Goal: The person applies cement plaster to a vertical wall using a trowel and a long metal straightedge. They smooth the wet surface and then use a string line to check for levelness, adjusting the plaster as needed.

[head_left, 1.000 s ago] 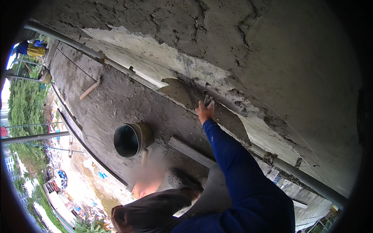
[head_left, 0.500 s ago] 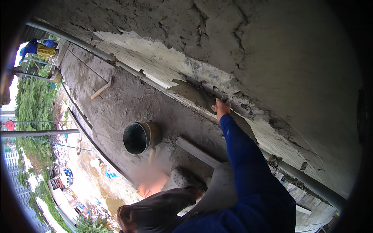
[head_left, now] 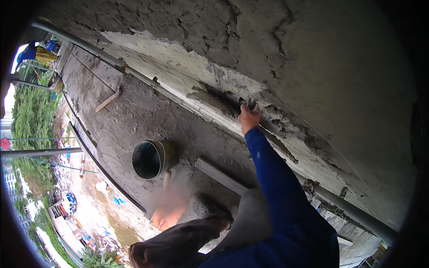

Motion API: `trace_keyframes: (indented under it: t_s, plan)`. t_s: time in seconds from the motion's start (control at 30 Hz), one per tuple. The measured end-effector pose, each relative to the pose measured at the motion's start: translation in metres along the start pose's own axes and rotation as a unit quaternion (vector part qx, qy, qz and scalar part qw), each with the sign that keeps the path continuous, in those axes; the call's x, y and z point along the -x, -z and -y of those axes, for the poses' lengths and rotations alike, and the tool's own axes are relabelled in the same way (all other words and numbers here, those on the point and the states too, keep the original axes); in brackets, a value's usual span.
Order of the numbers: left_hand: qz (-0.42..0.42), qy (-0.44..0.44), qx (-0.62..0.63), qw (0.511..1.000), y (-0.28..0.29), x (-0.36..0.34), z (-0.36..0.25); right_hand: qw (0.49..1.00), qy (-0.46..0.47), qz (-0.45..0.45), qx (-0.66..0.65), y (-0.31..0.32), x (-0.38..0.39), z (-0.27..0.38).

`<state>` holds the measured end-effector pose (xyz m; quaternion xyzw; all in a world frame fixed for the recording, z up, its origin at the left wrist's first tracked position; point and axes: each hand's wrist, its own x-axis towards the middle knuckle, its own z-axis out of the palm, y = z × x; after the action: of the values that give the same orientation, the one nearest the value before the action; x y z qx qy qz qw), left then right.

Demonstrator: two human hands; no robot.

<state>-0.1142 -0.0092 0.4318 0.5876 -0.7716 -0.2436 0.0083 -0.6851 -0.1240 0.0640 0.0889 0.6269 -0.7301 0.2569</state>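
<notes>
Rough grey wall [head_left: 339, 80] toward 2 o'clock; right hand [head_left: 249, 117], fingers wrapped round grip of long float [head_left: 213, 101], 2 o'clock from bucket [head_left: 169, 156]; left fingers can't tell; even pressure probably best

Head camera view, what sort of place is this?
Probably a building site, seemingly high up: a rough, patchily plastered wall, a long metal pipe running along it, and a grimy bucket on the grey floor.
</notes>
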Motion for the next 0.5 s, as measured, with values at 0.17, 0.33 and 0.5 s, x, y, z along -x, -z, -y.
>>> trace_keyframes:
  t_s: [0.17, 0.33, 0.5]
  plan:
    - [0.010, 0.010, -0.047, 0.999, -0.004, -0.030, 0.008, 0.988, -0.115, -0.104, 0.001, 0.015, -0.049, -0.051]
    - [0.032, -0.161, -0.086, 0.983, -0.040, -0.144, -0.019, 0.994, -0.108, -0.007, 0.012, 0.020, -0.049, -0.050]
    - [-0.101, -0.156, -0.131, 0.974, -0.163, -0.299, -0.035, 0.991, -0.114, -0.010, 0.074, 0.013, -0.036, -0.025]
